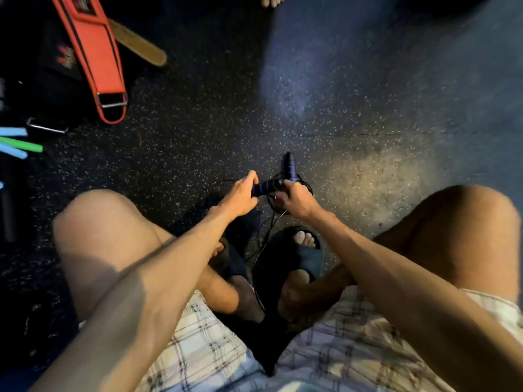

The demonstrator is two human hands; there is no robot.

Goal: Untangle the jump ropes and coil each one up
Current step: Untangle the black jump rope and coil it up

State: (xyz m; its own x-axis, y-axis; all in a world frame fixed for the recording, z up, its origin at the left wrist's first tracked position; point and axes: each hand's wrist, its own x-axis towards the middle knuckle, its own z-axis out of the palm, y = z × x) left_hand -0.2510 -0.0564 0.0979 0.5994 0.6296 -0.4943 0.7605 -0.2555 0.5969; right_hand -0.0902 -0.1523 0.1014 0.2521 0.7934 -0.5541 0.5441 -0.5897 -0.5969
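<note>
Our left hand (240, 197) gripping one black-and-blue jump rope handle (264, 188), our right hand (297, 200) clasping the second handle (290, 166), thin black cord (273, 206) looping below.

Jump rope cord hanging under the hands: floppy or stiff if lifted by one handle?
Probably floppy: the cord sags in loose loops and trails down between the sandals. Likely light, being very thin. The handles look rigid and round, so they might roll if set down.

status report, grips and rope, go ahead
Left grip holds one blue-ringed handle. Right grip holds the other handle plus cable loops. Loose cable trails down between the sandals.
</note>
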